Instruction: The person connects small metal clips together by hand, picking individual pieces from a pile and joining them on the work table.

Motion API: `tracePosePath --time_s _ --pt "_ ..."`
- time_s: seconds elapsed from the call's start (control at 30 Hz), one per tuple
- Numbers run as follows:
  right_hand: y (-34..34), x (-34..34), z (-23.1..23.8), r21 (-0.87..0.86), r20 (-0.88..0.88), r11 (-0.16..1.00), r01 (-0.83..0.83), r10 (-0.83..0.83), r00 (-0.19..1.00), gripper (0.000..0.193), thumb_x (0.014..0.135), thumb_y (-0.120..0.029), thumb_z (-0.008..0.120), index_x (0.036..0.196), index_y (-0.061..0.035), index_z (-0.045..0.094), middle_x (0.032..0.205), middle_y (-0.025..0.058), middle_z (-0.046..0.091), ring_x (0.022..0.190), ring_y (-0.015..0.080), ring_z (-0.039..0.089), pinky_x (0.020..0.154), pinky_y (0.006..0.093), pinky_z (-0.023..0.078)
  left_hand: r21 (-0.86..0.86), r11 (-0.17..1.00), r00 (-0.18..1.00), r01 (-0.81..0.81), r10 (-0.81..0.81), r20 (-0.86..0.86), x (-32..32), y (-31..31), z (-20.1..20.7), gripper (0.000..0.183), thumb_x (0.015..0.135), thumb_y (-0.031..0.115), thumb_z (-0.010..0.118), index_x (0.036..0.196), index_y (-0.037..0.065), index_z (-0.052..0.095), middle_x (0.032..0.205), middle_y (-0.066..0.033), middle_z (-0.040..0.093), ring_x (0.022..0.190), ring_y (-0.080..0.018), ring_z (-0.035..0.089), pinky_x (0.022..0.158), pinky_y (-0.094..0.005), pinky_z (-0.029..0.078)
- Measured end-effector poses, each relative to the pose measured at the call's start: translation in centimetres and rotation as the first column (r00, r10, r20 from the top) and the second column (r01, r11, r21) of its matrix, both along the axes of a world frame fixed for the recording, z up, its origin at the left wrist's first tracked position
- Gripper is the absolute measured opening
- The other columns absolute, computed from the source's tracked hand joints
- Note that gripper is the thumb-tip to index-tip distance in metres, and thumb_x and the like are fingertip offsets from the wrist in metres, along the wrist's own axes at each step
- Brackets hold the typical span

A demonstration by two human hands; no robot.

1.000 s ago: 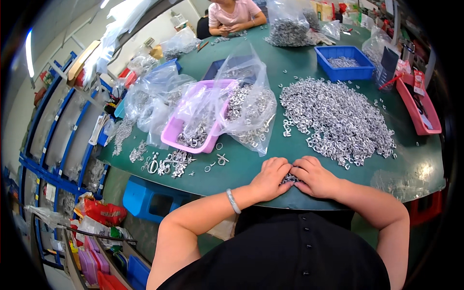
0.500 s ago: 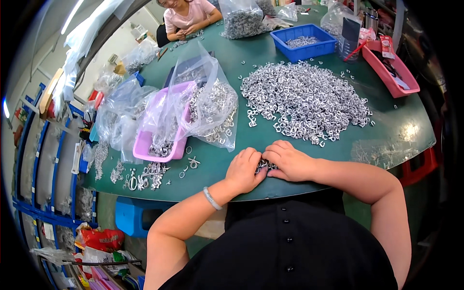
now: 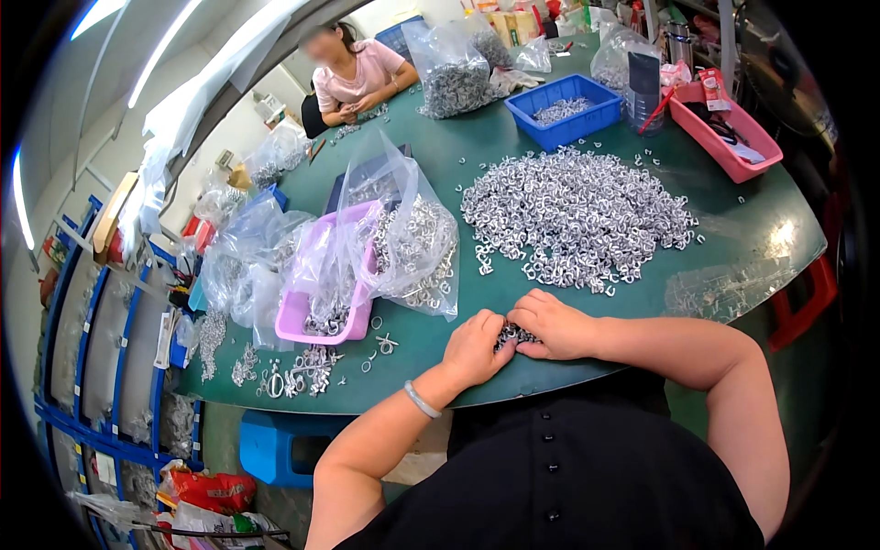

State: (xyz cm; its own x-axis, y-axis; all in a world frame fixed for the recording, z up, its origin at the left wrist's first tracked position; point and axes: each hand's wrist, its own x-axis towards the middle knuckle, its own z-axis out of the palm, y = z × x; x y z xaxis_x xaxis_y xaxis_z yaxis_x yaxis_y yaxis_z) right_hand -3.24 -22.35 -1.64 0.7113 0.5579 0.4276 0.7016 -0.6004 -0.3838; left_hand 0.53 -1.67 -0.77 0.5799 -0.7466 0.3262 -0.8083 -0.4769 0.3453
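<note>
My left hand and my right hand meet near the table's front edge, fingers curled inward. Between them is a small cluster of silvery metal pieces, mostly covered by my fingers, so their exact shape is hard to see. Both hands are closed around this cluster. Just beyond them spreads a large heap of small U-shaped metal pieces. To the left, a pink-purple tray holds metal parts, and a clear plastic bag of similar parts lies against its right side.
Loose rings and fittings lie at the front left. A blue bin with small parts stands behind the heap; a pink basket with tools is at right. Across the table sits a person in pink beside a full bag.
The whole view has shifted and tilted a little, so the table sits lower. My hands stay together around the metal pieces, with little visible change in their grip.
</note>
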Motion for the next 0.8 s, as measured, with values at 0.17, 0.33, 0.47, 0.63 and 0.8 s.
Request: tracePosePath --time_s 0.17,0.33,0.47,0.63,0.8 --pt "0.1 -0.1 0.2 -0.007 0.022 1.0 0.02 -0.019 1.0 0.04 0.08 -0.024 0.069 0.112 -0.0015 0.057 0.102 0.0126 0.054 0.099 0.0306 0.05 0.089 0.0392 0.043 -0.016 1.0 1.0 0.009 -0.008 0.013 0.2 0.1 -0.2 0.029 0.08 0.021 0.071 0.1 0.003 0.059 0.091 -0.0125 0.059 0.078 -0.0329 0.062 0.066 -0.0411 0.05" --pt "0.1 0.3 -0.3 -0.001 0.058 0.999 0.043 -0.043 0.997 0.032 0.079 -0.016 0.066 0.107 -0.003 0.057 0.098 0.011 0.055 0.095 0.03 0.052 0.084 0.0389 0.045 -0.027 1.0 0.999 0.016 -0.014 0.045 0.3 -0.1 -0.4 0.028 0.08 0.02 0.072 0.099 0.004 0.058 0.089 -0.0128 0.06 0.076 -0.0346 0.062 0.064 -0.0421 0.051" --pt "0.4 0.5 -0.4 0.044 0.073 0.997 0.06 -0.063 0.995 0.026 0.079 -0.011 0.063 0.104 -0.0039 0.057 0.095 0.0103 0.055 0.092 0.0304 0.054 0.08 0.0395 0.046 -0.067 0.998 0.999 0.011 -0.008 0.038 0.5 -0.3 -0.3 0.027 0.08 0.019 0.072 0.097 0.004 0.058 0.086 -0.0136 0.061 0.074 -0.0355 0.062 0.063 -0.0422 0.05" --pt "0.7 0.7 -0.3 0.061 0.036 0.995 0.075 -0.077 0.996 0.026 0.08 -0.01 0.062 0.105 -0.0044 0.057 0.095 0.0115 0.055 0.092 0.0315 0.055 0.081 0.0415 0.046 -0.099 0.995 1.0 -0.021 0.022 0.002 0.7 -0.3 -0.4 0.024 0.083 0.023 0.068 0.094 0.007 0.055 0.082 -0.0136 0.062 0.073 -0.0363 0.062 0.063 -0.0453 0.05" --pt "0.9 1.4 -0.1 0.141 -0.061 0.985 0.1 -0.092 0.994 0.024 0.082 -0.01 0.061 0.105 -0.005 0.059 0.095 0.0127 0.056 0.09 0.0328 0.059 0.077 0.0437 0.049 -0.17 0.982 0.99 -0.082 0.06 -0.131 1.0 -0.5 -0.4 0.022 0.083 0.02 0.07 0.095 0.006 0.058 0.081 -0.0154 0.065 0.071 -0.0354 0.064 0.061 -0.0411 0.051"
